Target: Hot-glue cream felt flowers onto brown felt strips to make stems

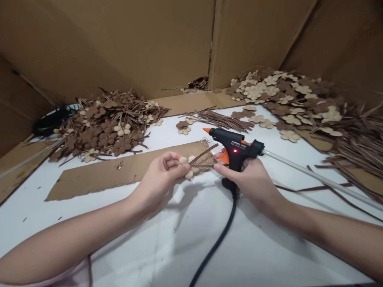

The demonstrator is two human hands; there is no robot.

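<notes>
Between the thumb and fingers of my left hand (163, 173) is a cream flower (191, 173). A thin brown strip (203, 156) is folded over at the flower, its two ends pointing right. My right hand (249, 179) is closed around a black and orange glue gun (235, 149) with a lit red light, and its thumb touches the lower end of the strip. The gun's orange nozzle points left, above the strip. A clear glue stick (317, 185) runs out of the gun's back. Beneath the flower lies a flat cardboard piece (98, 177).
Brown and cream flowers with strips form a pile (104, 127) at left. More flowers (287, 93) and strips (359, 135) are heaped at right. A strip bundle (224, 120) lies behind the gun. Cardboard walls (119, 44) enclose the white table (119, 239); a black cable (215, 247) crosses it.
</notes>
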